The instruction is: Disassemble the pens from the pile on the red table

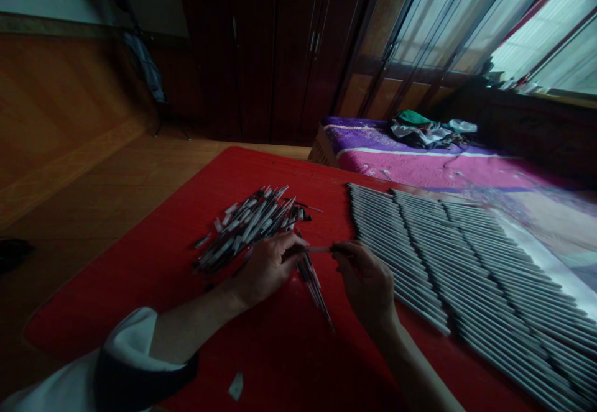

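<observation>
A slim pen-like stick (319, 249) spans level between my two hands above the red table. My left hand (269, 264) is closed in a pinch on its left end. With closed fingertips, my right hand (367, 280) grips the other end, which looks dark. Beneath and just left of the stick, a few thin dark rods (316, 288) lie loosely on the table. Behind my left hand spreads a jumbled pile of thin pen parts (252, 222), pale and dark. My fingers cover both ends of the held stick, so its tip details are hidden.
On the right of the red table (186, 312), slim grey sticks with dark ends (466, 263) lie in several neat overlapping rows. A small pale scrap (236, 386) lies near the front. Beyond are a bed (373, 158) with clothes (420, 127) and dark wardrobes (289, 58).
</observation>
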Demonstrator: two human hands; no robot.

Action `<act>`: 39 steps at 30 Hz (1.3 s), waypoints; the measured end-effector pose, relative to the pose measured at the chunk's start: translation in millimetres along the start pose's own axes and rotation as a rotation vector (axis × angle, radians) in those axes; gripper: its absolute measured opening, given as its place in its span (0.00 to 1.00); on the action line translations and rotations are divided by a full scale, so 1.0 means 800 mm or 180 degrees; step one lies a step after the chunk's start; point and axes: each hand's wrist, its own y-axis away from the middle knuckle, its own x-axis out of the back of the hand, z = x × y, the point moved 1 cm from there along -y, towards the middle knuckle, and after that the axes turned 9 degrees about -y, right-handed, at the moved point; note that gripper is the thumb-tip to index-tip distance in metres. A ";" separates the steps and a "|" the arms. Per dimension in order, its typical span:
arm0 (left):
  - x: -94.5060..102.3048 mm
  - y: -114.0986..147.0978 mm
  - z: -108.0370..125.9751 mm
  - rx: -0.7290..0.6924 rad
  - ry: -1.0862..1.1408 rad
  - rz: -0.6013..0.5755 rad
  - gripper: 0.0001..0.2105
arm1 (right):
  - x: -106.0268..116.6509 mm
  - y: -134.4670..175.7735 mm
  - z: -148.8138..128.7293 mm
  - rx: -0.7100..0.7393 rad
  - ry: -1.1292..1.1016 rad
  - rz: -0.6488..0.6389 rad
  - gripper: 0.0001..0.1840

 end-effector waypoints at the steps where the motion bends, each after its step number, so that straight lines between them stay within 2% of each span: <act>1: 0.000 0.000 0.000 -0.0026 -0.0019 0.0008 0.06 | 0.000 0.000 -0.001 -0.0022 -0.0009 -0.0016 0.07; 7: -0.001 0.001 -0.001 -0.0087 -0.0153 0.0092 0.05 | -0.002 0.001 0.003 -0.0345 -0.0189 -0.0030 0.06; 11: -0.001 0.001 -0.001 -0.0168 -0.0299 0.0136 0.06 | -0.004 0.001 0.009 -0.0849 -0.0665 -0.0168 0.08; 14: 0.000 0.001 -0.001 -0.0232 -0.0376 0.0135 0.06 | -0.005 0.001 0.013 -0.1061 -0.0986 -0.0320 0.11; 17: 0.001 0.000 -0.002 -0.0272 -0.0482 0.0121 0.07 | -0.005 0.002 0.015 -0.1068 -0.1046 -0.0344 0.13; 22: 0.001 0.000 -0.002 -0.0284 -0.0525 0.0111 0.07 | -0.005 0.003 0.013 -0.1062 -0.1282 -0.0063 0.12; 25: 0.001 0.001 -0.001 -0.0398 -0.0545 0.0114 0.08 | -0.005 0.003 0.015 -0.1040 -0.1047 -0.0126 0.11; 29: -0.001 0.001 -0.001 -0.0463 -0.0521 0.0063 0.07 | -0.005 0.004 0.019 -0.1125 -0.0844 -0.0168 0.17; 35: -0.001 0.001 -0.004 -0.0242 -0.0483 0.0087 0.08 | -0.004 0.004 0.017 -0.1135 -0.1345 -0.0016 0.13; 39: 0.000 0.001 -0.002 -0.0303 -0.0502 0.0042 0.08 | -0.004 0.004 0.019 -0.1171 -0.0995 -0.0143 0.13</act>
